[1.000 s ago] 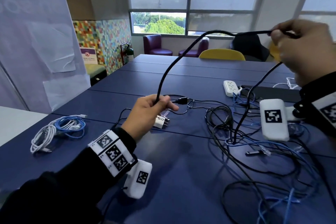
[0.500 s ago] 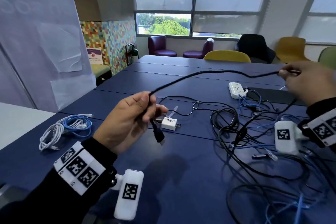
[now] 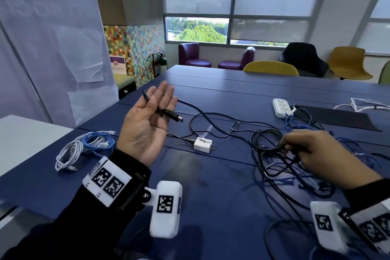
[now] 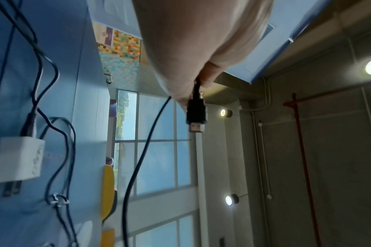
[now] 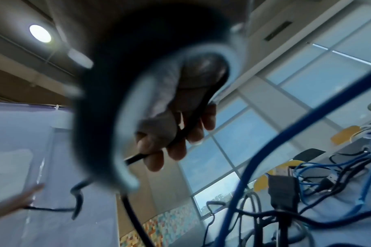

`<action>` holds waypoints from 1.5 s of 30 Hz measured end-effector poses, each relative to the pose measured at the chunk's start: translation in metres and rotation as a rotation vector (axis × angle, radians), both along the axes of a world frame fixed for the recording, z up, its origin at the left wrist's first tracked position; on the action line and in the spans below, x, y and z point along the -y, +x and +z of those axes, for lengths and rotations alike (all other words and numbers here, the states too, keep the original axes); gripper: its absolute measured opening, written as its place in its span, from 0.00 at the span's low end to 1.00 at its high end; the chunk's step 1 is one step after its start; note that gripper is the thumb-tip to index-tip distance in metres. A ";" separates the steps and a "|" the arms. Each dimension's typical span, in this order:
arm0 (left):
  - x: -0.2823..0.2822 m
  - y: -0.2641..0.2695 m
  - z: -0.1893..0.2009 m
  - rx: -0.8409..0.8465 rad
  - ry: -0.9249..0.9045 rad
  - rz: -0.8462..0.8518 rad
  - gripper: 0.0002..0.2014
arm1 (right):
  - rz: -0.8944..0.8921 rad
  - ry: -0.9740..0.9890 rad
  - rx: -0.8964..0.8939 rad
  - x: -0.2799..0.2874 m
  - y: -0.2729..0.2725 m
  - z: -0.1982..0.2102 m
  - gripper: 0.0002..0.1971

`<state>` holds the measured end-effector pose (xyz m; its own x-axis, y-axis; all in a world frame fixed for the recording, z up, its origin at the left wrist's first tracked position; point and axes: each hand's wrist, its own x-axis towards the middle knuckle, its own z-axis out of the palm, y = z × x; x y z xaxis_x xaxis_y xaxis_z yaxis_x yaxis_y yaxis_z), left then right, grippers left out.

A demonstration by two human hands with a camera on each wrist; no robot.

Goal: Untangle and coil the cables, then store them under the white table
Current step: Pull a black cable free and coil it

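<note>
My left hand (image 3: 156, 110) is raised palm up over the blue table (image 3: 211, 207), fingers straight. A black cable (image 3: 211, 118) lies across the palm, hooks round between thumb and forefinger, and its plug (image 3: 176, 117) sticks out to the right. In the left wrist view the plug (image 4: 196, 115) juts past the palm. The cable trails over the table to a tangle of black and blue cables (image 3: 280, 173). My right hand (image 3: 293, 146) is down at the tangle, fingers (image 5: 176, 143) curled round the black cable.
A coiled bundle of white and blue cables (image 3: 84, 148) lies at the left, beside the white table (image 3: 25, 133). A white charger (image 3: 202, 143) sits mid-table. A white power strip (image 3: 281, 107) and black mat (image 3: 337, 117) lie further back. Chairs stand beyond.
My left hand rose, turned palm up and straightened its fingers under the cable. My right hand came down from the air to the tangle, and the cable went slack.
</note>
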<state>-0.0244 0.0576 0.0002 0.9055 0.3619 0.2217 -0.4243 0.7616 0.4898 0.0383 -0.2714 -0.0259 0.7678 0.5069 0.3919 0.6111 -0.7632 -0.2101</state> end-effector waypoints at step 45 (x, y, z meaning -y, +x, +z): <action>0.066 -0.064 -0.026 0.031 0.453 -0.711 0.24 | -0.163 0.291 0.226 -0.047 -0.032 0.040 0.21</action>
<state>-0.0886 -0.0081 -0.0256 0.8752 -0.4221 0.2363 0.0640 0.5852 0.8083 0.0064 -0.2239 0.0139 0.7068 0.2290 0.6694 0.5428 -0.7824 -0.3054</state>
